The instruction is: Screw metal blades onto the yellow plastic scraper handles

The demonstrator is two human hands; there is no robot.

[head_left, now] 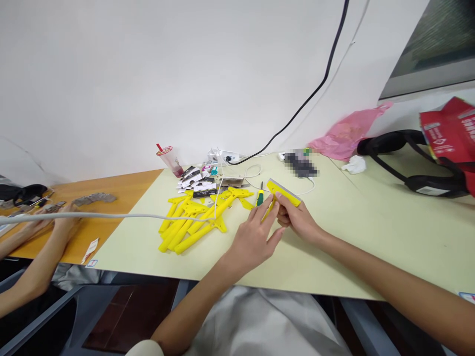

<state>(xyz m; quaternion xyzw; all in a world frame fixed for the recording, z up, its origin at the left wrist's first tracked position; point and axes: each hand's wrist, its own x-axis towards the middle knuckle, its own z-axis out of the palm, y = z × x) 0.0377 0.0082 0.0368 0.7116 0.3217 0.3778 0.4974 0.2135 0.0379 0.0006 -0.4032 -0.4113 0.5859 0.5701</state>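
A yellow scraper head (284, 193) with a grey strip along its upper edge is held up over the table. My right hand (299, 220) grips it from the right, thumb against its face. From the left, my left hand (254, 237) has its fingers on the yellow part below the head, with its thumb held apart; the fingers hide much of that part. Just beyond my left fingertips stands a green-and-yellow screwdriver (260, 196). Several yellow scraper handles (185, 225) lie piled left of my hands.
Small black-and-white boxes (204, 191), a plastic cup (171, 160) with a red straw and white cables lie behind the pile. At right are a pink bag (347, 133), a crumpled tissue (355, 165) and a black headset (419, 178). Another person's hands (61, 222) work at far left.
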